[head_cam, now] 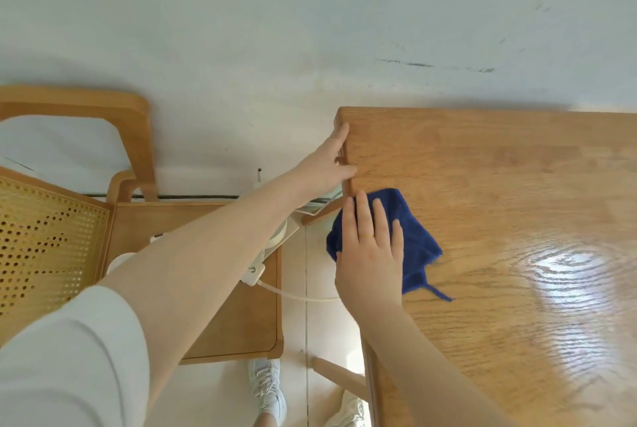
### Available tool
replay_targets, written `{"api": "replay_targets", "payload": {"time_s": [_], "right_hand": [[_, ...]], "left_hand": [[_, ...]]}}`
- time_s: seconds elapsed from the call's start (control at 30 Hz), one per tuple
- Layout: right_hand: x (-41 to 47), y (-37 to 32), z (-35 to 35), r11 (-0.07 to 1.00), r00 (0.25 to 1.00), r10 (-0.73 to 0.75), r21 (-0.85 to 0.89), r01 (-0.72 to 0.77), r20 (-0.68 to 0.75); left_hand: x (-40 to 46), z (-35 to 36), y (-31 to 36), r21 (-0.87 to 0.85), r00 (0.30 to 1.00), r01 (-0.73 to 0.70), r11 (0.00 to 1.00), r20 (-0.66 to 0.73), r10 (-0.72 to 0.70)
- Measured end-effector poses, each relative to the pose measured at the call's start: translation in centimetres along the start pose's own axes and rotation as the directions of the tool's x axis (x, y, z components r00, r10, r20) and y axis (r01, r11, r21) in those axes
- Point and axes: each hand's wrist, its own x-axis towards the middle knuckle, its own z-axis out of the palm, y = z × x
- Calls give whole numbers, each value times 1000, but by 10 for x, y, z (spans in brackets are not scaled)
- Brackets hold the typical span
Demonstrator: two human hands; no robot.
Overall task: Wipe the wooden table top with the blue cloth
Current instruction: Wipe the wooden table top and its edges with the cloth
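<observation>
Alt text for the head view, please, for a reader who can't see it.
A person's right hand presses a blue cloth flat at the left edge of a wooden table top, while the left hand rests against that edge near the far corner. A wooden chair stands to the left.

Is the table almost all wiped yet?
Hard to tell. No wiped patch shows, only a shine from light. Right now the right hand presses the blue cloth flat at the table's left edge, while the left hand touches that edge. The wide top to the right looks left to wipe.
</observation>
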Motion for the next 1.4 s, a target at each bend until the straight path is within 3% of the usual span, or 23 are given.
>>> {"api": "replay_targets", "payload": {"time_s": [0.17, 0.4, 0.6, 0.67, 0.73, 0.87, 0.93, 1.03, 1.1, 1.2, 1.3, 1.4], "right_hand": [[40, -2, 6, 994, 995, 87, 68, -84, -40], [-47, -2, -1, 991, 991, -130, -28, 129, -40], [11, 0, -7, 999, 997, -40, 24, 39, 69], [15, -1, -7, 999, 998, -33, -2, 33, 44], [-10, 0, -6, 999, 1000, -24, -43, 23, -14], [-116, 5, -9, 991, 991, -129, -11, 130, 21], [-148, 12, -8, 988, 988, -153, 32, 152, 29], [-148, 18, -8, 985, 986, -164, 54, 162, 34], [-133, 17, -10, 989, 992, -125, 86, 124, 6], [-121, 12, -11, 987, 998, -68, 144, 67, 1], [-145, 17, -9, 990, 999, -42, 135, 44, -15], [-202, 22, -6, 994, 999, 49, 101, -49, -5]], "left_hand": [[10, 4, -4, 3, 978, -18, 1000, -208, 18], [6, 10, -4, -40, 967, -46, 998, -253, 35], [12, 16, -5, 11, 944, -39, 999, -326, 40], [11, 17, -5, 34, 935, -49, 998, -351, 57], [6, 23, -4, 67, 923, -36, 997, -380, 59], [-11, 38, 0, 231, 876, 29, 972, -474, 86], [-22, 43, 3, 212, 882, 10, 977, -462, 91], [-46, 56, 1, 40, 879, 57, 998, -476, -31], [-70, 66, -6, 55, 869, 92, 994, -491, -53], [-112, 88, -23, 153, 921, 103, 983, -387, -36], [-145, 114, -35, 39, 954, 120, 992, -280, -105], [-157, 136, -44, -28, 957, 99, 995, -272, -103]]}}
